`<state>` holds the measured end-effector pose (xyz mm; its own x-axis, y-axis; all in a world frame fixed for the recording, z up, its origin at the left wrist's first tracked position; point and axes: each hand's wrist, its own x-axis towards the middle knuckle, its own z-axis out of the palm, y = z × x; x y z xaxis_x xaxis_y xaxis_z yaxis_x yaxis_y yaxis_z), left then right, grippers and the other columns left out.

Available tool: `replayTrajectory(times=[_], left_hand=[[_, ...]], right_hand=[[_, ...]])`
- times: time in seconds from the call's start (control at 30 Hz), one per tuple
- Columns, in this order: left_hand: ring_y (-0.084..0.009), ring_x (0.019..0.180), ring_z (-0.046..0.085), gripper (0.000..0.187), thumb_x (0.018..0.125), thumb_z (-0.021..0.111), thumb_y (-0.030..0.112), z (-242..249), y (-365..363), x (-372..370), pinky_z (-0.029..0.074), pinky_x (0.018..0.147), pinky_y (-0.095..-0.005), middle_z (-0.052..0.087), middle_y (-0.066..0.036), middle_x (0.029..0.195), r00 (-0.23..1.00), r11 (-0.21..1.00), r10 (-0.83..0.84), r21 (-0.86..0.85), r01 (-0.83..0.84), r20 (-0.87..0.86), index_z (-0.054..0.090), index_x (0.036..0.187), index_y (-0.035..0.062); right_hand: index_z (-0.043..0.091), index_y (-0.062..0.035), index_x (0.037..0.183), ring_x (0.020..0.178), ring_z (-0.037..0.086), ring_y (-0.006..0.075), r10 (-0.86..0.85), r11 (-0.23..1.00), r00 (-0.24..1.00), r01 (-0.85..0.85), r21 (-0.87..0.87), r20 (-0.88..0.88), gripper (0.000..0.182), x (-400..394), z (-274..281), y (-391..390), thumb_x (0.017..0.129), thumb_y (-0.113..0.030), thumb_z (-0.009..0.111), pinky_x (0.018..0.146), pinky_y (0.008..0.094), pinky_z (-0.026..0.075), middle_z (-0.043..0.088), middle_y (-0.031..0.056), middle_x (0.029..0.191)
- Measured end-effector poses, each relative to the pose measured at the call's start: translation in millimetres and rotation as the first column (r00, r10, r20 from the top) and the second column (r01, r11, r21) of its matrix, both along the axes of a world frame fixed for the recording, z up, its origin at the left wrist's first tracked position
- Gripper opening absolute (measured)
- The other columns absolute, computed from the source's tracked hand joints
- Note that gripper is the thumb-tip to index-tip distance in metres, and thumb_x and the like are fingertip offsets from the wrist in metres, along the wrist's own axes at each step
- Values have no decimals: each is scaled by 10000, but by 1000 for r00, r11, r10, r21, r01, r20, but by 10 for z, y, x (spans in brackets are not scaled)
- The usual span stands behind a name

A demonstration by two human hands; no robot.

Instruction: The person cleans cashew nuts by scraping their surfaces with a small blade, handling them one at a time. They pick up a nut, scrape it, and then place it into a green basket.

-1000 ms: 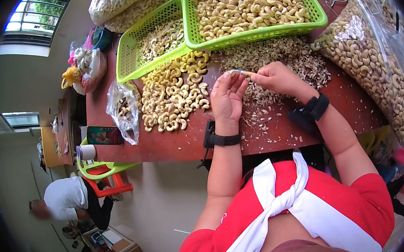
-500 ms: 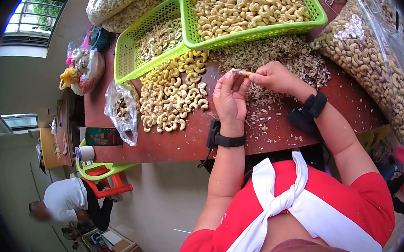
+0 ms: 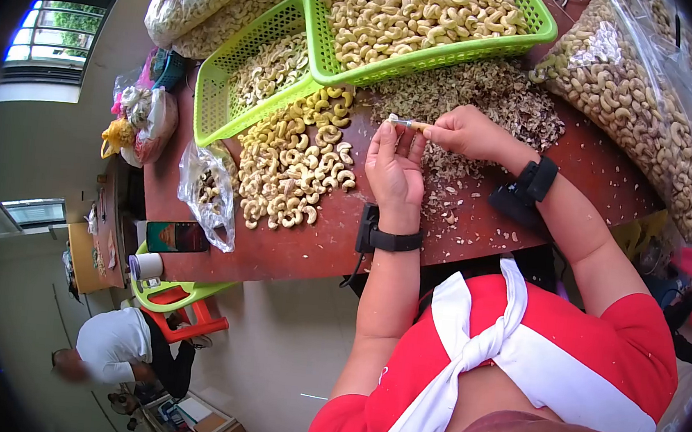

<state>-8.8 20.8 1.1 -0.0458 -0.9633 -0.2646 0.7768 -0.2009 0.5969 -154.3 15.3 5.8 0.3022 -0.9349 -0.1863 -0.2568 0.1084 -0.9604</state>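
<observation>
My right hand (image 3: 470, 135) is closed around the light handle of a small peeling knife (image 3: 416, 126), whose metal end points left. Its tip meets a cashew nut (image 3: 392, 119), mostly hidden, pinched in the fingertips of my left hand (image 3: 397, 175), which is palm up. Both hands are above the table, with a heap of brown cashew skins (image 3: 480, 96) just beyond them. To the left of my left hand lies a loose pile of pale cashews (image 3: 288, 174).
Two green baskets of cashews stand behind, one large (image 3: 433, 66) and one smaller (image 3: 203, 105). A big clear bag of cashews (image 3: 644, 102) leans at the right. Near the table's left edge are a small plastic bag (image 3: 209, 196), a phone (image 3: 175, 236) and a cup (image 3: 147, 265). Another person (image 3: 108, 343) bends over beyond.
The knife and fingertips have shifted very slightly at the nut. Both hands keep the same grips and nearly the same place; the view has barely moved.
</observation>
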Motion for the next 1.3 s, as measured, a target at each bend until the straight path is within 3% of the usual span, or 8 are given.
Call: replayTrajectory(times=[0.33,0.53,0.63,0.83,1.0,1.1,1.17,1.3], left_hand=[[-166,751,563,117,789,522,98,-22,21,-38,498,700,-313,560,-66,800,1000,997,15,-70,-14,5,493,876,26],[-175,755,564,104,797,507,99,-42,-7,-10,495,716,-318,560,-69,790,999,998,0,-57,2,37,495,872,28],[-184,768,567,99,796,507,95,-26,-4,0,498,711,-326,561,-65,781,998,995,-19,-100,24,53,500,869,28],[-204,794,571,86,800,497,83,66,39,-10,502,696,-353,567,-69,776,999,988,27,-152,-20,40,509,866,30],[-171,712,575,99,803,476,50,594,162,39,536,569,-279,559,-100,779,776,810,500,-525,-261,384,504,862,-24],[-157,706,568,143,779,504,16,1078,55,48,533,571,-277,563,-113,804,556,557,723,-822,-118,410,511,906,-49],[-144,704,564,220,752,545,9,1313,-288,130,524,579,-264,564,-109,806,608,637,589,-769,55,533,502,959,-50],[-118,659,561,266,722,596,41,1130,-613,579,499,558,-220,579,-97,788,424,756,530,-635,156,735,529,967,-38]], right_hand=[[460,-74,536,368,292,22,-68,992,994,59,107,82,359,-1,28,12,813,-301,484,331,186,207,359,-62,451],[508,-38,558,385,362,56,15,999,997,-18,50,69,359,-34,-2,-9,779,-320,517,347,219,280,411,-24,444],[459,-76,537,380,281,24,-1,997,994,-8,83,114,354,-15,20,14,815,-294,485,342,191,198,349,-65,452],[450,-69,530,379,295,33,12,993,984,-32,113,175,360,-82,32,-12,815,-286,484,348,190,226,357,-54,449],[481,-45,538,379,324,55,-75,993,979,55,107,189,356,-171,-17,-59,797,-289,510,355,213,276,383,-28,449],[452,-52,530,382,315,49,-67,994,986,53,94,155,364,-184,29,-61,805,-285,502,359,210,275,366,-34,446],[436,-64,527,382,295,40,-104,989,985,87,120,136,373,-154,-50,-78,814,-296,487,362,207,262,348,-45,439],[448,-57,535,379,277,41,-119,989,992,115,92,41,380,-186,38,-79,812,-314,485,355,215,227,346,-51,439]])
